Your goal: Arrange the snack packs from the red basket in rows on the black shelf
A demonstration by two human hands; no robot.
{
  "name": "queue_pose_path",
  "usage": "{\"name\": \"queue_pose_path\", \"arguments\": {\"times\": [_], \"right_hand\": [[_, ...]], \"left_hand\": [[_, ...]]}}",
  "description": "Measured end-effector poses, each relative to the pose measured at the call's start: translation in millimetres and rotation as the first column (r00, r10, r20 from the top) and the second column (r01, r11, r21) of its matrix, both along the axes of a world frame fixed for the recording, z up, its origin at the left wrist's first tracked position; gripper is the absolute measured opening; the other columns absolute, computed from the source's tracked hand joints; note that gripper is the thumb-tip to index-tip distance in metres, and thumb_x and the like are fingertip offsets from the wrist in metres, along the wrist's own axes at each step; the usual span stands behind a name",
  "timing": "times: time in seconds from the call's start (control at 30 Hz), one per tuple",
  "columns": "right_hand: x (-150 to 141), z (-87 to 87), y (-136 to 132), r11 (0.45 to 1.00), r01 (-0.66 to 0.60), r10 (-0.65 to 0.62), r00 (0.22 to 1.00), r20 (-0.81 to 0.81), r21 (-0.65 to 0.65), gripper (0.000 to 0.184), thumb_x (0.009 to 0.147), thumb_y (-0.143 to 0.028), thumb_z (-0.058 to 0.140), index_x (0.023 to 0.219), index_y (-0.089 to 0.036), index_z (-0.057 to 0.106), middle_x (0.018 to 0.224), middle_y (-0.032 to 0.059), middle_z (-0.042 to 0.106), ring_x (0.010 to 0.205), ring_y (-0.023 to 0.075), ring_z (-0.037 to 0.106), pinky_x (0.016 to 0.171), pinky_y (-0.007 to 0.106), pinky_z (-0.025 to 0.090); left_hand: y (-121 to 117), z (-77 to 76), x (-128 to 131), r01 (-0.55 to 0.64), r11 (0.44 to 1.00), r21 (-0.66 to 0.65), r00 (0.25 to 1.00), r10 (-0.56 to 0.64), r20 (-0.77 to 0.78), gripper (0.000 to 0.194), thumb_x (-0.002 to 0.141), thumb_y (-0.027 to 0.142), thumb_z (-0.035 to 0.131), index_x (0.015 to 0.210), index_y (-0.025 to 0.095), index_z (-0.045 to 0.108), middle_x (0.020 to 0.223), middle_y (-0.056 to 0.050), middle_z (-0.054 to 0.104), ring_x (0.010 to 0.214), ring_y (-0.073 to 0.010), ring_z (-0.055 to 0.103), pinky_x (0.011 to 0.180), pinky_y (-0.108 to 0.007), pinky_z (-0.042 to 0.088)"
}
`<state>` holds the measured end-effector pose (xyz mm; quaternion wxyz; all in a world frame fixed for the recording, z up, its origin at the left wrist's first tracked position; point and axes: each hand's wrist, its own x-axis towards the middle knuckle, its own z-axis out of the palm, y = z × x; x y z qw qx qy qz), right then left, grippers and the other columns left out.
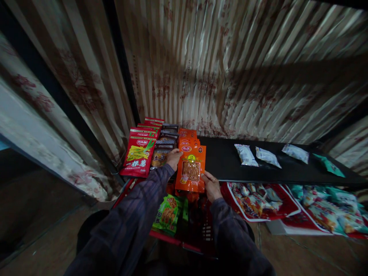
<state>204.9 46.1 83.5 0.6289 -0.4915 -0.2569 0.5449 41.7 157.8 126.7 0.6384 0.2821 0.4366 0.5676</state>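
Dark sleeves (133, 218) cross the lower frame; at centre, left hand (173, 159) and right hand (212, 187) pinch opposite edges of an orange packet (192, 168).

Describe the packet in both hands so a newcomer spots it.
Find the black shelf. At its left end, orange packets line up beside dark packets. The frontmost orange packet, between left hand and right hand, alone shows its panel of brown sticks.
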Motion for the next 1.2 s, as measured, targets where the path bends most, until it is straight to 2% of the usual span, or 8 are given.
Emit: {"name": "queue_pose_path", "arguments": {"times": [0.1, 0.27, 0.47, 0.63, 0.77, 1.03, 1.2], "right_hand": [[0, 3.4, 6, 1.000, 0.005, -0.005, 1.000, 0.008, -0.004, 0.037, 0.052, -0.033, 0.085, 0.086, -0.021, 0.078, 0.079, 0.0024, 0.078, 0.070, 0.0226, 0.072, 0.064, 0.033, 0.060], [4, 5.8, 13, 0.999, 0.032, -0.032, 0.999, 0.007, -0.040, 0.033, 0.051, -0.031, 0.084, 0.082, -0.020, 0.077, 0.072, 0.0018, 0.077, 0.061, 0.0218, 0.070, 0.055, 0.033, 0.058], [10, 4.9, 28, 0.996, 0.079, -0.079, 0.997, 0.011, -0.042, 0.030, 0.056, -0.025, 0.082, 0.084, -0.020, 0.076, 0.076, 0.0016, 0.077, 0.067, 0.0203, 0.072, 0.061, 0.032, 0.059], [9, 7.9, 42, 0.992, 0.118, -0.116, 0.992, 0.038, -0.050, 0.025, 0.059, -0.021, 0.079, 0.084, -0.018, 0.076, 0.076, 0.0005, 0.077, 0.067, 0.0172, 0.071, 0.062, 0.027, 0.059], [6, 9.4, 50, 0.988, 0.139, -0.134, 0.988, 0.077, -0.061, 0.019, 0.062, -0.018, 0.077, 0.081, -0.019, 0.076, 0.072, -0.0012, 0.076, 0.062, 0.0147, 0.069, 0.058, 0.024, 0.057], [1, 9.5, 63, 0.988, 0.149, -0.140, 0.977, 0.160, -0.045, 0.020, 0.067, -0.020, 0.073, 0.087, -0.017, 0.077, 0.071, -0.0009, 0.076, 0.067, 0.0163, 0.071, 0.061, 0.025, 0.059], [0, 9.9, 72, 0.991, 0.132, -0.126, 0.978, 0.166, -0.028, 0.023, 0.068, -0.020, 0.070, 0.090, -0.015, 0.076, 0.076, 0.0015, 0.077, 0.071, 0.0189, 0.071, 0.065, 0.029, 0.060]], "left_hand": [[3, 0.6, 0, 0.014, 1.000, -0.010, 1.000, -0.015, -0.022, 0.021, 0.061, 0.015, 0.079, 0.077, 0.018, 0.065, 0.060, 0.004, 0.065, 0.056, -0.0126, 0.060, 0.057, -0.023, 0.047], [1, 2.5, -6, 0.045, 0.997, -0.065, 0.995, -0.050, -0.082, 0.026, 0.059, 0.007, 0.074, 0.081, 0.018, 0.067, 0.064, 0.001, 0.067, 0.063, -0.0152, 0.063, 0.062, -0.024, 0.045], [-14, 8.0, -9, 0.054, 0.991, -0.124, 0.986, -0.073, -0.149, 0.023, 0.061, 0.004, 0.069, 0.079, 0.019, 0.067, 0.062, 0.004, 0.064, 0.056, -0.0093, 0.056, 0.064, -0.023, 0.043], [-27, 18.2, -8, 0.076, 0.992, -0.098, 0.984, -0.091, -0.154, 0.023, 0.062, 0.005, 0.066, 0.081, 0.018, 0.067, 0.066, 0.003, 0.067, 0.062, -0.0101, 0.061, 0.068, -0.023, 0.046], [-31, 22.4, -8, 0.052, 0.996, -0.073, 0.985, -0.063, -0.162, 0.022, 0.064, 0.005, 0.063, 0.083, 0.017, 0.066, 0.062, 0.003, 0.065, 0.060, -0.0095, 0.060, 0.064, -0.021, 0.045], [-28, 20.0, -8, 0.014, 1.000, -0.028, 0.984, -0.019, -0.177, 0.038, 0.061, 0.002, 0.065, 0.096, 0.015, 0.067, 0.069, 0.002, 0.067, 0.062, -0.0108, 0.061, 0.065, -0.022, 0.048], [-26, 16.6, -5, -0.012, 1.000, 0.010, 0.981, 0.013, -0.191, 0.041, 0.067, 0.000, 0.059, 0.105, 0.014, 0.066, 0.079, -0.001, 0.071, 0.071, -0.0117, 0.065, 0.071, -0.022, 0.050]]}}
